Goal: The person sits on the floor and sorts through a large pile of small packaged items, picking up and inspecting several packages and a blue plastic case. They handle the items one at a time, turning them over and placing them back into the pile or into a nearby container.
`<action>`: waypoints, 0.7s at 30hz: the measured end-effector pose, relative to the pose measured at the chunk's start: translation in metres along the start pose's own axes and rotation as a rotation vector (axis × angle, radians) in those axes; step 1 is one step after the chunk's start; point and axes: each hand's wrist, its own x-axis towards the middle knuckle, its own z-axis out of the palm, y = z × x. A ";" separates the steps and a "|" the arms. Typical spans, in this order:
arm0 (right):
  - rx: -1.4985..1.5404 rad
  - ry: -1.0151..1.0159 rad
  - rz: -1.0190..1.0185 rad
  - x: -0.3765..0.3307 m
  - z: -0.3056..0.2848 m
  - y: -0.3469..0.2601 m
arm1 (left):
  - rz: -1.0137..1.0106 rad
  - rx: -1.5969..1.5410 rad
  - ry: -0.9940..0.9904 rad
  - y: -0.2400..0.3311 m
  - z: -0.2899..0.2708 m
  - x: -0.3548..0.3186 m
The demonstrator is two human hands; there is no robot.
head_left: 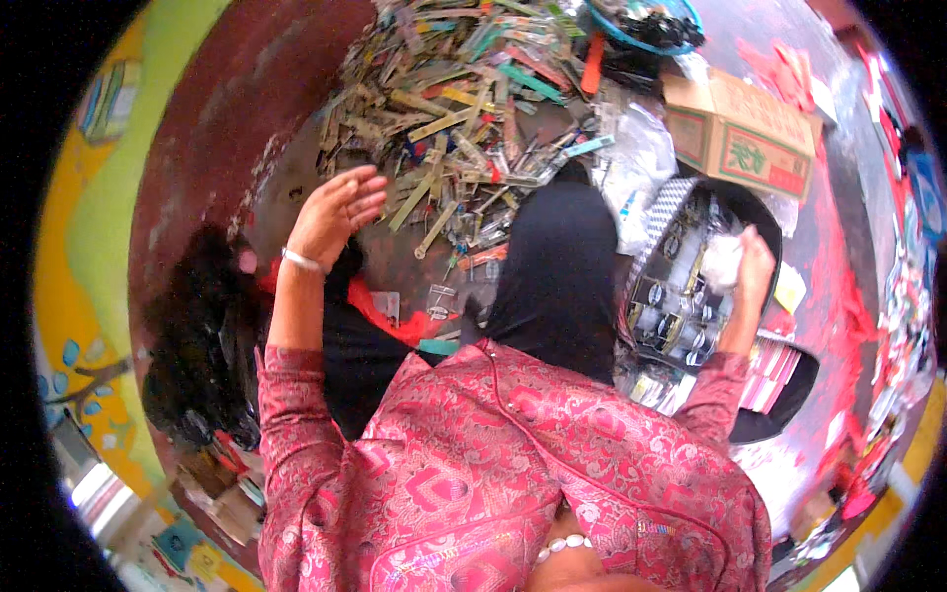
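From here, the left hand (338,211) hangs open near strewn strips (442,125) while the right hand (757,264) clutches a white bundle (722,261).

Head view. Left hand (340,212) raised just left of the strip pile (434,123), fingers extended and roughly together; white bangle (302,260) at wrist. Right hand (756,259) curled on a white wad (724,260), above the open black bag (679,281) containing dark, patterned packets. Pile: long, thin, mixed colours, heaped loosely on the floor (222,128). Carton (742,138), brown with red and green print, stands beyond the bag; clear plastic (643,148) between carton and pile. Blue basin (702,22) at top edge, dark contents. Black bundle (197,345) at left, detail indistinct.
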 end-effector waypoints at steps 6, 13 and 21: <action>0.612 -0.499 -0.091 0.059 0.099 -0.220 | 0.092 -0.281 0.185 -0.021 -0.058 0.029; 0.368 -0.826 -0.037 0.108 0.287 -0.257 | 0.006 -0.486 0.245 -0.037 -0.092 0.029; -0.713 -0.297 -0.255 0.162 0.309 -0.087 | -0.101 -0.496 0.311 -0.041 -0.081 0.030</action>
